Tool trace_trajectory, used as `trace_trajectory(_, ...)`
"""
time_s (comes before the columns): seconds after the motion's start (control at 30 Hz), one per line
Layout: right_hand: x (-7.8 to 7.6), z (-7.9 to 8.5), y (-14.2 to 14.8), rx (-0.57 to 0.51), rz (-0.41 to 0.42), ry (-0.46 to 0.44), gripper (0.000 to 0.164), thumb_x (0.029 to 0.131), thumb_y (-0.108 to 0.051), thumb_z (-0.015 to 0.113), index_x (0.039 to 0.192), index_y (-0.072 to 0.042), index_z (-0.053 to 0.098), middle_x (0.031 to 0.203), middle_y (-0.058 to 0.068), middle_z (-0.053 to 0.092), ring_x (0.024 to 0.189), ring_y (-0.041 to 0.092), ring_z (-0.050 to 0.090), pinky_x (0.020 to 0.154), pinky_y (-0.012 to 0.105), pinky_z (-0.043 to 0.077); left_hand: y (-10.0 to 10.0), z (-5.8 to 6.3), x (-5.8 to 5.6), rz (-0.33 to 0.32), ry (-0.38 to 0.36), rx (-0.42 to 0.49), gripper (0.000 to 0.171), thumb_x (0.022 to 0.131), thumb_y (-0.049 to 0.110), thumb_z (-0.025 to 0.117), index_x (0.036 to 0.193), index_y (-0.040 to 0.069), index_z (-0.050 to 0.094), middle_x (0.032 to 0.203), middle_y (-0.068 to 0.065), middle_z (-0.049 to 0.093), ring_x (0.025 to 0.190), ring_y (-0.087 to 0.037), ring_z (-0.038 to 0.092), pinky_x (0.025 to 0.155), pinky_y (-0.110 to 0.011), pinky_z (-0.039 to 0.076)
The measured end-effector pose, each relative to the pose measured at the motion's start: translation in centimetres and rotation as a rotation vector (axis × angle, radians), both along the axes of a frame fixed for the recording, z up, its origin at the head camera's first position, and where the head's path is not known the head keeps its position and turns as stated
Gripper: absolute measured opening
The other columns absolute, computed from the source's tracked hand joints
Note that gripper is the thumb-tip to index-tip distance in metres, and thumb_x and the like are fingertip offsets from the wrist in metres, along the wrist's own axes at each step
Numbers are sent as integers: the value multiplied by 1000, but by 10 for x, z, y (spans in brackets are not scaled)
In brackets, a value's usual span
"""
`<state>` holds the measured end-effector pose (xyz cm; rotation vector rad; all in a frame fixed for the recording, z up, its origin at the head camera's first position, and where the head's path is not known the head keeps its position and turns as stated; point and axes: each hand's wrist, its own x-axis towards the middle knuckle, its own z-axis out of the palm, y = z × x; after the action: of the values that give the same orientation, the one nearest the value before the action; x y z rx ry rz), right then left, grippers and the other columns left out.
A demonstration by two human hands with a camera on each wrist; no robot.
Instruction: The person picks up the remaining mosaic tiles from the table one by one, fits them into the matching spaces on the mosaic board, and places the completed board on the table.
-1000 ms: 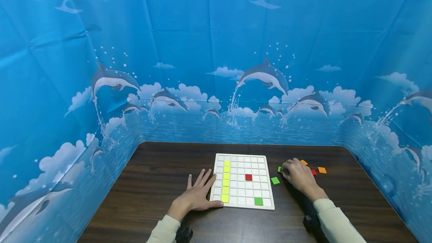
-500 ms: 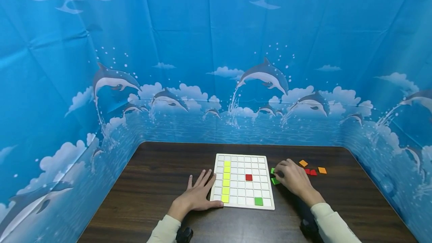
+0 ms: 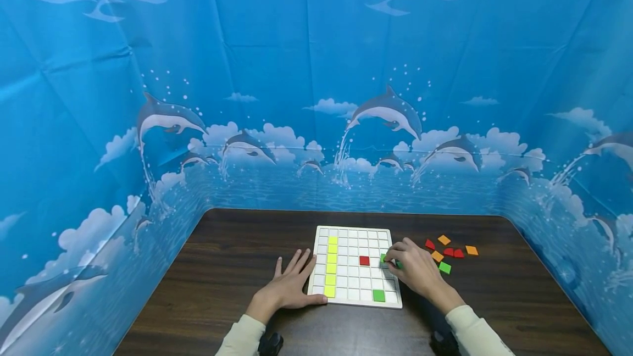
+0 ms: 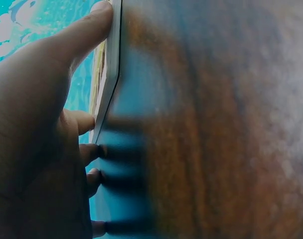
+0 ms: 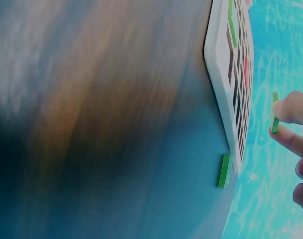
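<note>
A white gridded board (image 3: pixel 348 301) lies on the table, with a column of yellow tiles (image 3: pixel 331 268), a red tile (image 3: pixel 364 261) and a green tile (image 3: pixel 378 295) set in its cells. My left hand (image 3: pixel 287 285) rests with spread fingers at its left side, the thumb on the near left corner; the left wrist view shows the thumb (image 4: pixel 89 27) at the board's edge. Over the right part of the grid, my right hand (image 3: pixel 417 269) pinches a green square tile (image 5: pixel 275 113) between thumb and forefinger. Another green tile (image 5: pixel 224 171) lies against the board's right edge, partly hidden from the head by that hand.
Right of the board, loose tiles lie on the dark wooden table (image 3: pixel 222 257): several orange (image 3: pixel 472 250) and red (image 3: pixel 459 254) ones, and a green tile (image 3: pixel 445 268). A blue dolphin-printed curtain (image 3: pixel 316 180) surrounds the table's back and sides.
My right hand has moved left from the loose tiles to over the board's right side, carrying a green tile. More loose tiles now show behind it. My left hand stays put.
</note>
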<state>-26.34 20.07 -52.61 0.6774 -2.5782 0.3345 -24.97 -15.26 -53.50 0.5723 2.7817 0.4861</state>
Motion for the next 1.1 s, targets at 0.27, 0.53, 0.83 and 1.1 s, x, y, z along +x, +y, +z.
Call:
trace_trajectory(0.27,5,0,-14,-32,63,34,15,78,-17,96,86,-22,85,96,-4,78,81,9,54,52,16,37,-1,-1,-2,-4,14,-5,112,90,79,65,173,17,21,181,-10,13,168,-36,9,127,-77,2)
trace_trajectory(0.53,5,-2,-25,-44,104,39,13,79,-17,95,86,-22,85,96,-5,79,82,10,56,52,16,39,0,1,0,-3,9,-12,112,90,80,64,173,18,20,181,-9,12,168,-36,9,128,-76,3)
trace_trajectory(0.83,4,-6,-39,-36,104,17,9,82,-21,93,85,-25,85,96,-8,79,80,8,56,55,16,42,0,1,1,-6,10,-13,112,90,81,63,173,18,21,181,-8,13,168,-35,9,128,-75,3)
trace_trajectory(1.1,2,-9,-50,-44,146,26,10,81,-20,94,85,-22,86,95,-5,79,81,9,58,56,16,45,0,1,1,-9,6,-15,110,91,78,65,173,18,22,181,-9,13,168,-36,9,128,-76,3)
